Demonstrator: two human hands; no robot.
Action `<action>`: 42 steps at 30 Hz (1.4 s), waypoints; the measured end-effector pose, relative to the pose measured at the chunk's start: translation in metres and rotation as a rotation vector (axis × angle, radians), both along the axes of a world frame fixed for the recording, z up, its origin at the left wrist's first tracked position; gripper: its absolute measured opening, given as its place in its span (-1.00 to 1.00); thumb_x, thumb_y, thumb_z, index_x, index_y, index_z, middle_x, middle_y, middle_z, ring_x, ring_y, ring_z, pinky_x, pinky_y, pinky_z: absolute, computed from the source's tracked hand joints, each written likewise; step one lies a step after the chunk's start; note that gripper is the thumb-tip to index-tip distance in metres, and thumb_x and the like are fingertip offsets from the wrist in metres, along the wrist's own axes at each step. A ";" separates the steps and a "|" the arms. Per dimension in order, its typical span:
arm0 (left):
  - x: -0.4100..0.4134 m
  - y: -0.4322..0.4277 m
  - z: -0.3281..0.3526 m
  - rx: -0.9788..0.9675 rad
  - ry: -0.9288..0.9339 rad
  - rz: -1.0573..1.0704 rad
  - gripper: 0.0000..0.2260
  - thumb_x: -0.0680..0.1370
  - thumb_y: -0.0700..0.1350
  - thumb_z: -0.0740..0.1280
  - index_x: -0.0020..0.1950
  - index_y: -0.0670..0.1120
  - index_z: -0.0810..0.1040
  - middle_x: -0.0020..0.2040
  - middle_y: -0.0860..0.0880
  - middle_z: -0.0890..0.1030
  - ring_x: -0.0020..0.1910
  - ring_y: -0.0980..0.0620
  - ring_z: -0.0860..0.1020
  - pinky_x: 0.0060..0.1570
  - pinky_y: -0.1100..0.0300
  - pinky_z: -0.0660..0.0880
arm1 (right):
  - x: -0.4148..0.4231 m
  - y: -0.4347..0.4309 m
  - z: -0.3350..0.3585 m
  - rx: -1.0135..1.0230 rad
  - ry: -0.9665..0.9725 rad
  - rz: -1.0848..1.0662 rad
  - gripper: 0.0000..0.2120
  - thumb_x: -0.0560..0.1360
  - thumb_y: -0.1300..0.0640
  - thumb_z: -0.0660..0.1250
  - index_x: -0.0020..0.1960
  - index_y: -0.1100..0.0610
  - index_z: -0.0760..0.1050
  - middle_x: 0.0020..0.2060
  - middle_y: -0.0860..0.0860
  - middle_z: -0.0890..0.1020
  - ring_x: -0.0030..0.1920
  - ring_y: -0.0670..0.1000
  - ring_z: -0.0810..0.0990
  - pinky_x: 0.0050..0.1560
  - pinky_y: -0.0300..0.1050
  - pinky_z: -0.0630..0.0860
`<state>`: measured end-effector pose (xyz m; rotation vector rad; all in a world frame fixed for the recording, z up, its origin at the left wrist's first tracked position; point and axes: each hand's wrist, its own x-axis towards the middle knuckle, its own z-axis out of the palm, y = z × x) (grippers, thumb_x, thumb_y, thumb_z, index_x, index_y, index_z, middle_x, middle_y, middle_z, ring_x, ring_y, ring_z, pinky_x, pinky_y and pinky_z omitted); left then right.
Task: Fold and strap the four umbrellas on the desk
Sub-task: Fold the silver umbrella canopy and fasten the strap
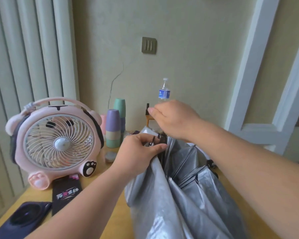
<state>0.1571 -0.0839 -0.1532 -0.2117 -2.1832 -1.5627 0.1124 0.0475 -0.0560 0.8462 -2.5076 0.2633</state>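
— As the umbrella point(179, 195) lay part-collapsed on the worktop point(110, 187), which way did it run?

— Its long axis went from the near edge, by the person, away toward the wall. The gathered end pointed away and was raised; the loose canopy spread wide toward the camera.

— And the hands?

— The left hand point(138, 152) pinched the bunched cloth and dark rib ends at that far end, thumb against curled fingers. The right hand point(174, 119) hung palm-down just above the same bunch, fingers bent. Its underside was hidden, so I cannot tell whether it gripped anything.

— What was the umbrella made of?

— Glossy silver fabric, creased into long soft folds, with thin dark metal ribs showing along the right side.

— Anything else there?

— A round pink plastic fan point(55, 142) with a white wire-like grille stood to the left. Behind it were stacked smooth pastel cups point(113, 128). A clear bottle point(164, 92) with a blue label stood by the wall, and a flat black pouch point(66, 192) lay in front of the fan.
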 end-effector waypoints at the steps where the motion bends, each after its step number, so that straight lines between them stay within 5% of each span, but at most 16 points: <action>1: 0.000 0.000 -0.001 0.007 -0.007 0.003 -0.86 0.42 -0.08 0.60 -0.26 -0.04 0.69 -0.28 0.09 0.67 -0.30 0.26 0.52 -0.18 0.39 0.45 | -0.002 0.002 0.001 -0.019 -0.050 0.021 -0.53 0.71 -0.10 0.06 -0.29 0.11 0.38 -0.31 0.02 0.53 -0.22 0.13 0.50 -0.21 0.00 0.36; 4: -0.001 -0.001 -0.002 0.011 -0.001 0.036 -0.84 0.38 -0.08 0.63 -0.24 0.01 0.66 -0.32 0.20 0.65 -0.32 0.28 0.55 -0.18 0.39 0.46 | -0.003 0.004 0.005 -0.009 -0.146 0.098 -0.62 0.67 -0.11 0.18 -0.19 0.10 0.48 -0.29 -0.02 0.57 -0.24 0.02 0.51 -0.15 -0.01 0.44; 6: -0.001 -0.005 -0.003 -0.007 0.029 0.095 -0.77 0.36 -0.04 0.65 -0.19 0.00 0.61 -0.32 0.16 0.64 -0.34 0.25 0.52 -0.22 0.35 0.44 | -0.001 0.010 0.007 -0.037 -0.196 0.119 -0.79 0.62 -0.17 0.27 0.08 -0.06 0.54 -0.13 -0.10 0.60 -0.16 -0.09 0.55 -0.02 -0.06 0.48; 9: 0.001 -0.014 -0.004 -0.059 0.076 0.198 -0.72 0.38 0.00 0.63 -0.08 0.00 0.58 -0.23 0.12 0.61 -0.32 0.29 0.51 -0.26 0.43 0.39 | 0.017 0.040 0.011 -0.285 -0.236 0.115 -0.48 0.52 -0.31 0.33 0.43 -0.21 0.35 0.05 -0.16 0.58 -0.13 -0.12 0.59 0.02 -0.17 0.50; 11: 0.002 -0.020 -0.005 -0.137 0.099 0.271 -0.78 0.42 0.04 0.59 -0.10 0.01 0.60 -0.23 0.12 0.62 -0.28 0.30 0.53 -0.25 0.42 0.39 | 0.045 0.064 0.003 -0.385 -0.250 0.134 -0.39 0.40 -0.44 0.36 0.36 -0.23 0.39 0.04 -0.15 0.60 -0.07 -0.13 0.61 -0.06 -0.29 0.50; 15: 0.000 -0.029 -0.008 -0.338 0.177 0.275 -0.78 0.51 0.06 0.50 -0.25 -0.02 0.62 -0.24 0.06 0.64 -0.25 0.12 0.54 -0.23 0.25 0.42 | 0.109 0.074 -0.041 -0.137 -0.318 0.096 -0.30 0.18 -0.61 0.30 0.24 -0.34 0.41 0.11 -0.36 0.51 0.17 -0.29 0.49 0.05 -0.30 0.43; 18: 0.000 -0.038 -0.005 -0.457 0.234 0.167 -0.77 0.58 0.06 0.41 -0.17 -0.05 0.70 0.09 0.12 0.64 0.09 0.13 0.57 0.05 0.34 0.37 | 0.114 0.060 -0.068 0.018 -0.281 0.050 -0.38 0.29 -0.53 0.30 0.28 -0.34 0.34 0.13 -0.40 0.44 0.22 -0.34 0.38 0.20 -0.33 0.39; 21: 0.004 -0.055 0.004 -0.382 0.092 0.000 -0.79 0.58 0.10 0.36 -0.04 0.05 0.75 0.22 0.25 0.60 0.21 0.32 0.54 0.18 0.50 0.30 | 0.091 0.055 -0.083 -0.140 -0.346 0.096 -0.58 0.36 -0.34 0.38 0.14 -0.19 0.52 -0.02 -0.25 0.58 0.07 -0.20 0.55 0.11 -0.17 0.51; 24: 0.006 -0.067 0.009 -0.222 0.014 -0.142 -0.76 0.46 0.15 0.39 -0.04 0.08 0.77 0.18 0.23 0.66 0.24 0.37 0.53 0.36 0.31 0.34 | 0.071 0.059 -0.091 -0.349 -0.409 0.143 -0.63 0.39 -0.17 0.54 0.15 -0.20 0.56 -0.06 -0.18 0.63 0.02 -0.17 0.59 0.01 -0.31 0.47; 29: 0.008 -0.079 0.007 -0.209 -0.011 -0.286 -0.92 0.43 -0.08 0.58 -0.11 0.01 0.74 0.27 0.15 0.64 0.37 0.29 0.48 0.49 0.06 0.31 | 0.053 0.051 -0.096 -0.552 -0.335 0.142 -0.36 0.18 -0.43 0.48 0.17 -0.30 0.35 0.09 -0.24 0.56 0.13 -0.16 0.57 0.04 -0.10 0.53; 32: 0.004 -0.088 0.009 -0.260 -0.033 -0.402 -0.86 0.38 -0.20 0.49 -0.10 -0.02 0.66 0.36 0.13 0.58 0.43 0.22 0.44 0.48 0.03 0.32 | 0.043 0.046 -0.097 -0.614 -0.338 0.089 -0.27 0.09 -0.49 0.49 0.14 -0.27 0.33 0.11 -0.29 0.55 0.08 -0.21 0.56 0.07 -0.11 0.52; 34: 0.002 -0.088 0.011 -0.236 -0.014 -0.438 -0.78 0.38 -0.14 0.55 -0.03 -0.09 0.61 0.36 0.08 0.57 0.43 0.18 0.45 0.43 0.08 0.38 | 0.035 0.041 -0.096 -0.663 -0.397 0.124 -0.23 0.07 -0.51 0.52 0.14 -0.25 0.34 0.19 -0.25 0.56 0.19 -0.21 0.57 0.14 -0.02 0.56; 37: -0.004 -0.082 0.008 -0.167 0.031 -0.428 -0.46 0.33 0.15 0.63 0.08 -0.14 0.51 0.31 0.06 0.60 0.38 0.12 0.52 0.35 0.22 0.44 | 0.021 0.031 -0.096 -0.775 -0.482 0.238 -0.30 0.16 -0.29 0.59 0.13 -0.07 0.35 0.18 -0.18 0.63 0.27 -0.22 0.57 0.15 0.05 0.59; 42: -0.013 -0.072 0.004 -0.246 0.013 -0.117 0.04 0.05 0.55 0.50 0.41 0.12 0.36 0.35 0.20 0.47 0.31 0.19 0.51 0.32 0.11 0.45 | 0.004 0.015 -0.097 -0.818 -0.410 0.323 -0.47 0.26 -0.09 0.59 0.05 -0.06 0.34 -0.02 -0.07 0.72 -0.01 -0.04 0.68 -0.14 -0.03 0.52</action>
